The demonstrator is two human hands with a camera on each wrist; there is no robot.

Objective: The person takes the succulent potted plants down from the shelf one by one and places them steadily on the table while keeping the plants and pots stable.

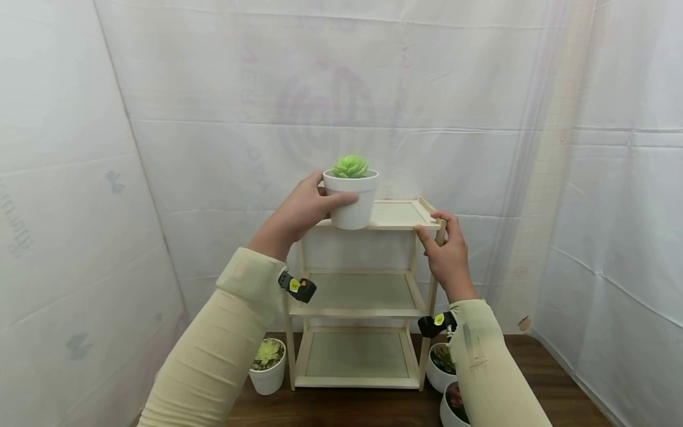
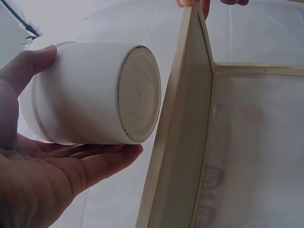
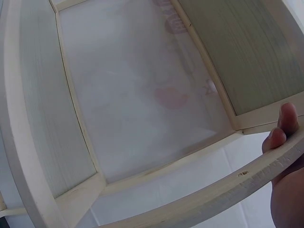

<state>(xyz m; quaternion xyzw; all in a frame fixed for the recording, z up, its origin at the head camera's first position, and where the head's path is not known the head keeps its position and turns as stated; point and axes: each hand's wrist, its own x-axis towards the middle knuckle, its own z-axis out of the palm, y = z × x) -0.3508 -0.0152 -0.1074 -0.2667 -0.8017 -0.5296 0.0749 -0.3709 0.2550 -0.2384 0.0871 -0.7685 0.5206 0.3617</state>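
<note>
My left hand (image 1: 305, 209) grips a white pot with a bright green succulent (image 1: 354, 204), thumb across its front. The pot is upright in front of the top board's front edge. In the left wrist view, the pot's underside (image 2: 139, 95) shows beside the shelf board (image 2: 178, 128), with a narrow gap between them. At the top right corner of the pale wooden three-tier shelf (image 1: 357, 312), my right hand (image 1: 450, 255) holds the frame between thumb and fingers. The right wrist view shows fingertips (image 3: 288, 118) at that corner; the rest of the hand is partly hidden.
A potted succulent (image 1: 268, 370) stands on the dark wooden table (image 1: 331, 409) left of the shelf. Two more potted plants, one green (image 1: 440, 375) and one reddish (image 1: 451, 409), stand at the right, partly behind my sleeve. White sheeting (image 1: 224, 89) hangs behind and at both sides.
</note>
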